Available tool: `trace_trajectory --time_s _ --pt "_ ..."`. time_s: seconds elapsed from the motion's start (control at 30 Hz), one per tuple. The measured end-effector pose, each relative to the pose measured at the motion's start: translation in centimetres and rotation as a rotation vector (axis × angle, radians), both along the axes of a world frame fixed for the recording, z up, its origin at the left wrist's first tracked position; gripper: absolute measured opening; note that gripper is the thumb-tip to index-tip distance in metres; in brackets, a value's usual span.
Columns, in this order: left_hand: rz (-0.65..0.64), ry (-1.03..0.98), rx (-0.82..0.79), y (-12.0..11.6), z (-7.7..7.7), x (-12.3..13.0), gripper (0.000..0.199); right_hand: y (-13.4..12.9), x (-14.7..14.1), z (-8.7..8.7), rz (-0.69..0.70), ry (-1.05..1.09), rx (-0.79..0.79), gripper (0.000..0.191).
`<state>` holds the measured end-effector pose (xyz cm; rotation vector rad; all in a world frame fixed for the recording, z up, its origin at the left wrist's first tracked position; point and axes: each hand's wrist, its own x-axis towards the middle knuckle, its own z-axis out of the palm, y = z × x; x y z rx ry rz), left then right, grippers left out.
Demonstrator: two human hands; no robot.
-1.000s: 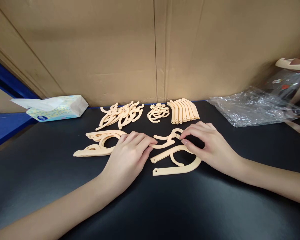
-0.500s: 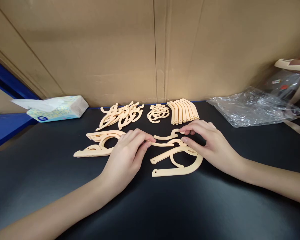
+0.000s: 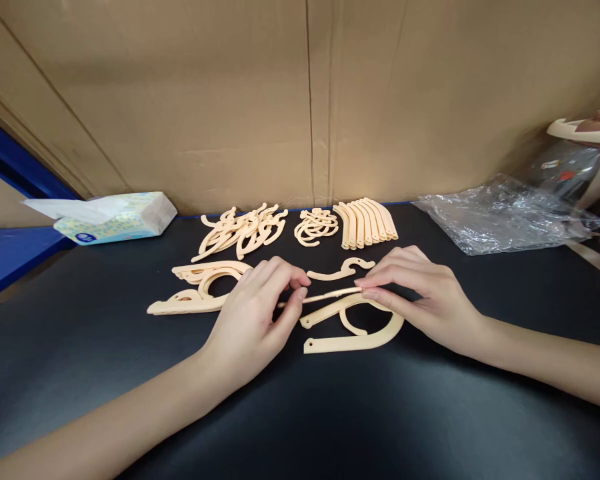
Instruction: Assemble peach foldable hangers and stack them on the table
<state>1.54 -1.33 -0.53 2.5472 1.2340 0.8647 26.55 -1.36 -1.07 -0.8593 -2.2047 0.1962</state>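
Note:
A thin cream curved piece (image 3: pixel 330 294), seen edge-on, spans the gap between my two hands. My right hand (image 3: pixel 420 290) pinches its right end. The thumb and fingers of my left hand (image 3: pixel 265 307) close round its left part. Behind it a similar curved piece with a hooked end (image 3: pixel 343 270) lies on the black table. Just in front are a cream hanger-like part (image 3: pixel 360 342) with two arms and a loose hook (image 3: pixel 351 324) between them. Partly behind my left hand lie folded cream hanger parts (image 3: pixel 187 305).
Along the back are a pile of curved pieces (image 3: pixel 247 227), a pile of hooks (image 3: pixel 316 225) and a row of bent arms (image 3: pixel 367 223). A tissue pack (image 3: pixel 120 217) lies at left, crumpled clear plastic (image 3: pixel 500 217) at right. Cardboard (image 3: pixel 230 100) stands behind.
The nearer curved piece has been lifted and turned edge-on between my hands. My right hand has closed on its right end, moving slightly right, while the farther curved piece stays on the table.

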Motion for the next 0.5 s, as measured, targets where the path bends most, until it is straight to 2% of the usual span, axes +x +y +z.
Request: trace_trajectory --time_s 0.1,0.23,0.5 --pt "-0.074 0.074 0.048 -0.2 0.2 0.1 0.014 -0.3 -0.2 0.3 0.083 0.021 0.001 0.011" --pt "-0.189 0.095 0.078 -0.4 0.2 0.0 0.019 -0.9 -0.4 0.4 0.118 0.025 0.023 0.008" --pt "-0.324 0.165 0.216 -0.6 -0.1 0.3 0.019 -1.2 -0.2 0.0 0.164 -0.064 0.183 0.012"
